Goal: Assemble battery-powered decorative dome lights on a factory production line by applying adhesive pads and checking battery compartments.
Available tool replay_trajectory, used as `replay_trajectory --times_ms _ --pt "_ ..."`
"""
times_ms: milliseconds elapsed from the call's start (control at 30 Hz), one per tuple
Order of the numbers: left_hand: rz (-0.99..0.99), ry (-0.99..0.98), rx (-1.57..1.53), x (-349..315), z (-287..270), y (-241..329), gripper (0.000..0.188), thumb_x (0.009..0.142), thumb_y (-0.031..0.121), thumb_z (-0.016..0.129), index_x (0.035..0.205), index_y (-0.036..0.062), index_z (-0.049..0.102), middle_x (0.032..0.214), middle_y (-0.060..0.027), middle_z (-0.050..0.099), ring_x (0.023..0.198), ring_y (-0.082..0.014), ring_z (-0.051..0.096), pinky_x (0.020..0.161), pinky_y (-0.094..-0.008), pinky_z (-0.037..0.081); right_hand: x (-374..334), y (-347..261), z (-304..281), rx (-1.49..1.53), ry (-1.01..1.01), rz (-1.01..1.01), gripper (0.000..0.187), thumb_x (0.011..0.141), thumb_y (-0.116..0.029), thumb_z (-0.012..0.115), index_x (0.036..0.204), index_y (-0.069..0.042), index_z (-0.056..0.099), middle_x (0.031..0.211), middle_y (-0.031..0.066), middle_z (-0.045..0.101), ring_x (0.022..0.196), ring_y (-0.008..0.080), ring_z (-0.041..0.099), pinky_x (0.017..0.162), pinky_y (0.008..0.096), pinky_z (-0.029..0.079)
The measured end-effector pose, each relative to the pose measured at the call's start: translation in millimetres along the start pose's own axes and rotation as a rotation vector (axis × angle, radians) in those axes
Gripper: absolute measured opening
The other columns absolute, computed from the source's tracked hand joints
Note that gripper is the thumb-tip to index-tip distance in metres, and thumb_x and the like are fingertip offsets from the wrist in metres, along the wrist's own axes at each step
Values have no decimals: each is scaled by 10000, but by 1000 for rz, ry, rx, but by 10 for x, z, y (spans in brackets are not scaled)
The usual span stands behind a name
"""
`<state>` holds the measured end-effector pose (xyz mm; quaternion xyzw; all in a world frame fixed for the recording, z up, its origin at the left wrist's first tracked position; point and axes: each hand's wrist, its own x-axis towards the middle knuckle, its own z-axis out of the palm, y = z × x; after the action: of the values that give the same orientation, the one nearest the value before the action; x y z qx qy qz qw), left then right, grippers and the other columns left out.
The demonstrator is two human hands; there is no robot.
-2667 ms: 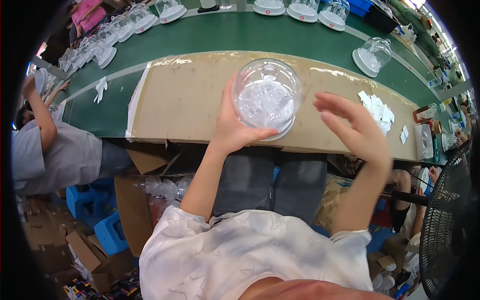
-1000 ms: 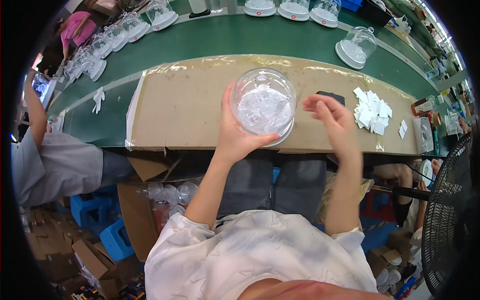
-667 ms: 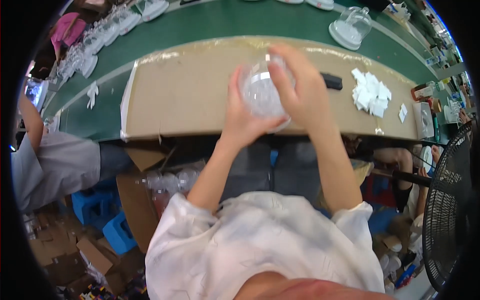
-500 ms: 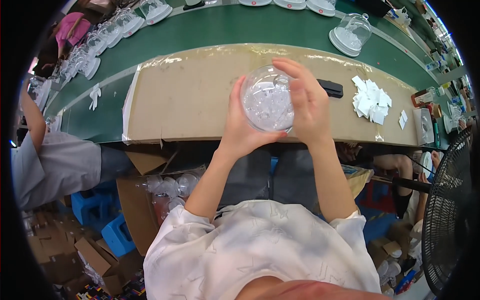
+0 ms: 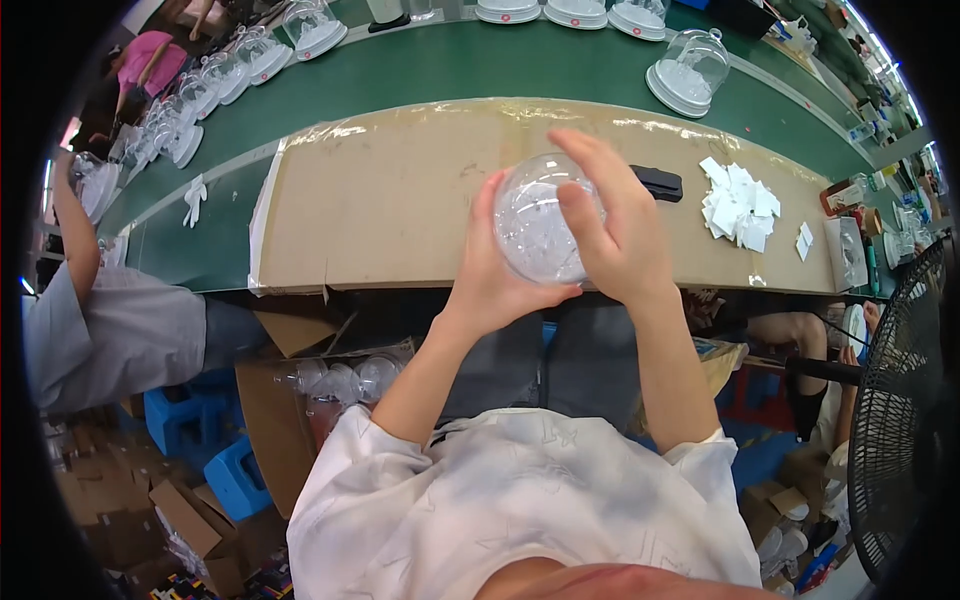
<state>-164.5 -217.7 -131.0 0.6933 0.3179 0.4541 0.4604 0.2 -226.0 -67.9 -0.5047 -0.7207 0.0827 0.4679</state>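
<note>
Over the cardboard-covered part of the bench I hold a clear plastic dome (image 5: 535,228) with white, glittery decoration showing inside. My left hand (image 5: 484,265) wraps round its left side, thumb along the near edge. Against the right side rests my right hand (image 5: 628,235), cupped, with fingers reaching over the far edge and one digit lying across the top. The dome's underside is hidden. Just beyond my right hand lies a black, stapler-like object (image 5: 657,184). To the right of that, small white paper cards (image 5: 738,207) sit in a loose pile.
Finished-looking domes on white bases (image 5: 690,75) stand along the green bench (image 5: 420,70). A black fan (image 5: 900,400) is at the right. Below on the left are an open carton of clear domes (image 5: 345,378) and blue stools (image 5: 238,475). A co-worker (image 5: 120,320) sits at the left.
My hands and the dome have shifted slightly right and nearer in the picture. My right hand has turned, bringing one digit across the top of the dome. The whole view has shifted a little.
</note>
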Motion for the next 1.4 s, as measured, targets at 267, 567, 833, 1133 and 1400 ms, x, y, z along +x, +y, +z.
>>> replay_trajectory --times_ms 267,567,833,1133,1400 --pt "5 -2 -100 -24 -61 16 1272 493 185 940 1463 1 137 1410 -170 347 1328 -283 383 1104 -394 331 -69 34 -93 890 55 330 727 1024 -515 244 1200 120 551 1240 221 598 1193 289 549 1066 396 364" --pt "-47 57 -110 42 -218 -190 1228 496 161 939 1450 -5 184 1416 -171 369 1327 -280 394 1107 -399 333 -264 460 -51 964 122 390 646 1038 -450 253 1199 97 558 1193 217 618 1133 287 585 1010 396 415" --pt "200 369 -4 1455 -651 -661 1147 537 150 943 1418 -54 237 1393 -222 405 1330 -308 388 1117 -411 324 -1043 1151 504 463 184 566 278 1011 -173 493 1014 58 647 877 81 678 801 130 630 750 260 507" --pt "285 409 451 2838 -834 -1596 1226 564 316 936 1436 -84 172 1428 -254 343 1326 -342 379 1106 -394 323 -1157 1138 348 379 183 565 214 981 -93 501 909 36 656 817 69 668 760 118 627 712 252 513" --pt "121 289 369 2869 -1005 -2016 1268 612 333 909 1454 -73 54 1472 -297 268 1368 -364 321 1131 -406 277 -1138 1197 361 457 239 574 208 971 -87 519 892 49 654 795 72 670 739 118 632 696 250 517"
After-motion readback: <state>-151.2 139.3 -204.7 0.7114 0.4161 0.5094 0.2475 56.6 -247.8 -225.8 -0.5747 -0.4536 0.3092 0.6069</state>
